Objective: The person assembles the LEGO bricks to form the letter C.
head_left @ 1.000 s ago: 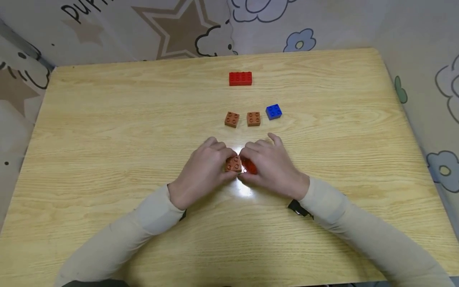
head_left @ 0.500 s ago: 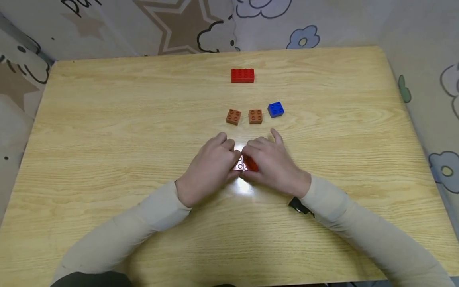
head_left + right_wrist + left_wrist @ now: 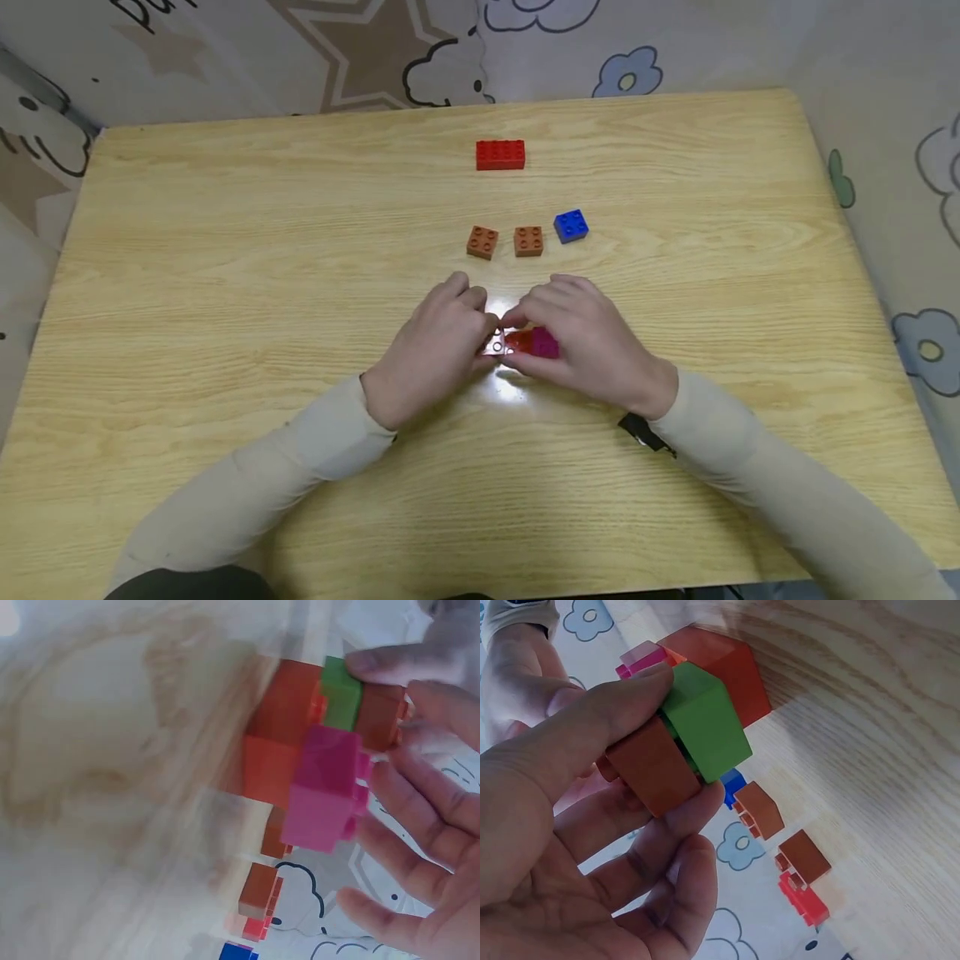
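A toy brick stack stands at the middle of the table: an orange-red brick lowest, with a green brick and a pink brick side by side on it. On the green one sits a brown brick, its studs shiny with glare in the head view. My left hand pinches the brown and green bricks between thumb and fingers. Around the stack's other side, my right hand has thumb and fingers spread apart, fingertips beside the brown brick and the pink brick's studs. Its palm hides no brick in the right wrist view.
Beyond the hands lie two loose brown bricks, with a blue brick right of them. A longer red brick lies farther back. A patterned wall borders the wooden table's far edge.
My left hand has shifted the brown brick rightward, against the stack. My right hand has slid back to the right and loosened, uncovering the pink brick; its raised little finger has come down.
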`<state>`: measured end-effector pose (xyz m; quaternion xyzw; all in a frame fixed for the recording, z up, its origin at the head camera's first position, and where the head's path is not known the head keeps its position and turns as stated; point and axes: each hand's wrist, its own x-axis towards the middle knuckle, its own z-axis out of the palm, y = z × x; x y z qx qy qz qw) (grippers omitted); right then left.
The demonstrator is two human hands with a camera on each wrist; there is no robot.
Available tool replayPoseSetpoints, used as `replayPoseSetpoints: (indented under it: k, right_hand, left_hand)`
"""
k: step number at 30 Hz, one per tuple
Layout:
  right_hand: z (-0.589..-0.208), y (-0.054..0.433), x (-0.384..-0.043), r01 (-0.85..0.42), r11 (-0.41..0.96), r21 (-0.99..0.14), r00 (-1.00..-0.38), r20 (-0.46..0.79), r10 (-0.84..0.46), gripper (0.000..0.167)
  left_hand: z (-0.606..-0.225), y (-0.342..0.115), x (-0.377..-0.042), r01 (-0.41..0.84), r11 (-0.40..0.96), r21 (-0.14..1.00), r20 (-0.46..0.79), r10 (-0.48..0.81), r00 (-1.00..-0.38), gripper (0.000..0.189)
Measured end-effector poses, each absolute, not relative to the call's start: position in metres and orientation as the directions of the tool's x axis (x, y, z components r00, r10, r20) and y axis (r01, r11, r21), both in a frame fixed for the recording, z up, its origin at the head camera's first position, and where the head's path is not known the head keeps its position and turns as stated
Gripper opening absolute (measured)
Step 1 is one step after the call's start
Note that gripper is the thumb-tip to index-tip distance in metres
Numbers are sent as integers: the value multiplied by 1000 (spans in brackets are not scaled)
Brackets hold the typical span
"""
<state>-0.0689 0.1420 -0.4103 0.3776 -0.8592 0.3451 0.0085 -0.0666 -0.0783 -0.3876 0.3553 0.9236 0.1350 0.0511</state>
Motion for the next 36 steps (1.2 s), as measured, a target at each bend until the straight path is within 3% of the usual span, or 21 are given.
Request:
replayPoseSetpoints:
  k: [5,13,24,29,33,36]
  right_hand:
    - [-414,139,-68,-699,478,-531,-691,332,-642,34]
    - [-411,136,-71,-718,498,-486,-677,324,-661,35]
    - [-410,135,-75,-733,489,-473,-663,333,-671,36]
    - [-411,149,-75,-672,545,-501,-711,232,-663,42]
    - [-414,162,-73,-634,635,-442,-741,111,-663,52]
    - [-416,166,-72,-640,661,-391,-734,57,-677,48]
  left_hand:
    - [-387,-78,-68,644,703,301,10,673,-739,27]
    - [-391,-78,-73,627,688,366,28,665,-746,28]
    - [-396,-81,-71,651,671,354,92,668,-738,28]
    - [-393,-80,-70,649,678,345,73,670,-739,26]
    - [-392,-79,-70,645,694,320,29,673,-739,27]
    - [-392,-79,-69,640,699,320,18,671,-742,28]
